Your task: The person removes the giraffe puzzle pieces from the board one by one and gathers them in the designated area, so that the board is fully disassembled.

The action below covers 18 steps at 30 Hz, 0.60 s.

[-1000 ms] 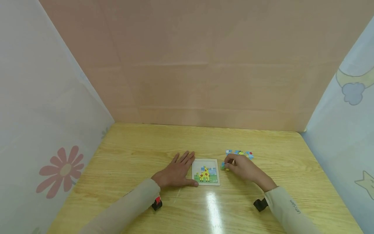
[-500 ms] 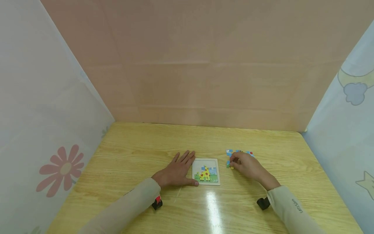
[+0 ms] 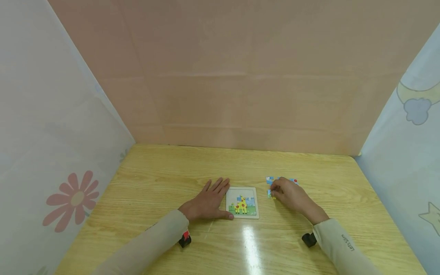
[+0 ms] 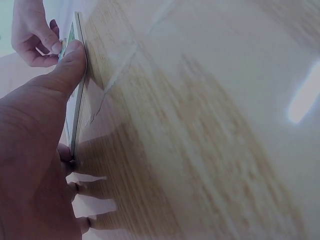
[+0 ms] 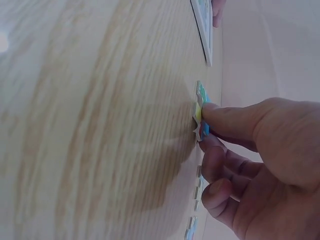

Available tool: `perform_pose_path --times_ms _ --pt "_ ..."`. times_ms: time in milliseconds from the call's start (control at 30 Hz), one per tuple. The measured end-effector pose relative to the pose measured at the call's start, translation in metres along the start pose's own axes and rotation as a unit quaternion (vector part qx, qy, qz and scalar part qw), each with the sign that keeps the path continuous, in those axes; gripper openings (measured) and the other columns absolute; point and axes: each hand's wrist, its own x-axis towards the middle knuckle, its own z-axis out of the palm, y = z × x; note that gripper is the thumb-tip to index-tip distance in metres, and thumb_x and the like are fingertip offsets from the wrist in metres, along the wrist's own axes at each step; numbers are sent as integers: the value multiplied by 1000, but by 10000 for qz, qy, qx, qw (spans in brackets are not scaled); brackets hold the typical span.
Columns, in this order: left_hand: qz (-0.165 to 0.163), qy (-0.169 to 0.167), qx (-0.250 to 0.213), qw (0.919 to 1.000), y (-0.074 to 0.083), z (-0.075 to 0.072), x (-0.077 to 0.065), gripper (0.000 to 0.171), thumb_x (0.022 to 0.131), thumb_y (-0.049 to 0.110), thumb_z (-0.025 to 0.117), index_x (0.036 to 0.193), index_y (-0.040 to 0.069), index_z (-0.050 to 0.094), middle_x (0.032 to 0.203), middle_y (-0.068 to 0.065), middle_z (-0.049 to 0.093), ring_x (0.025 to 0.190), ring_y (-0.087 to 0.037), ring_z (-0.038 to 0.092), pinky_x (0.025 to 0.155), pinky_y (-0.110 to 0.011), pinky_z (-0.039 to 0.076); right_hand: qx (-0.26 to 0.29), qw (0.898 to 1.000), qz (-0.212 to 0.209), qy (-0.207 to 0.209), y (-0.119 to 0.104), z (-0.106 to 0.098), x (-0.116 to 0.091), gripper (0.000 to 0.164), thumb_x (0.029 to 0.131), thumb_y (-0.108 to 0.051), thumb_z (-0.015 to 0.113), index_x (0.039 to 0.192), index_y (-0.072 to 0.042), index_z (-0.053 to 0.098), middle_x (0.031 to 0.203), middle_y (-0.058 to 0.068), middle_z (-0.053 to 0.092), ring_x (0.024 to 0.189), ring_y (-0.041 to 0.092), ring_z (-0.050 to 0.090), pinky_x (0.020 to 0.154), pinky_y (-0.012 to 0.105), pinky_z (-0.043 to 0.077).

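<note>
My left hand (image 3: 209, 200) lies spread on the table, its thumb on the lower left edge of a small white-framed puzzle board (image 3: 233, 193). Fitted pieces showing a yellow giraffe (image 3: 241, 206) with red spots fill the board's lower part; its upper part is bare white. To the right of the board, my right hand (image 3: 292, 194) pinches a jigsaw piece (image 5: 198, 111) coloured green, yellow and blue between thumb and forefinger, low over the tabletop. The right wrist view shows this piece close to the wood; whether it touches is unclear.
Several loose jigsaw pieces (image 3: 269, 179) lie just beyond the right hand, partly hidden by it. The wooden table (image 3: 165, 164) meets a brown wall (image 3: 240, 99) at the back. Patterned white sheets (image 3: 79, 152) hang at both sides.
My right hand has shifted slightly right, away from the board, with the jigsaw piece, then stays nearly still. The left hand and the board have not moved.
</note>
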Motion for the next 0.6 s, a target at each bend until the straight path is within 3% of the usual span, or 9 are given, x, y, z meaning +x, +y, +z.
perform_pose_path --times_ms 333,600 --pt "23 4 -8 10000 -1 1 2 114 94 80 59 172 10 16 183 -4 5 171 -28 4 137 -60 9 180 9997 -153 106 2 1 1 3 99 -8 75 102 -7 74 102 4 70 92 15 70 76 28 60" --pt "-11 -13 -29 10000 1 0 1 114 93 79 60 173 11 16 183 -3 5 171 -27 4 138 -59 9 9 9999 7 167 0 3 3 5 100 -12 75 104 -10 75 106 2 73 92 13 71 77 30 59"
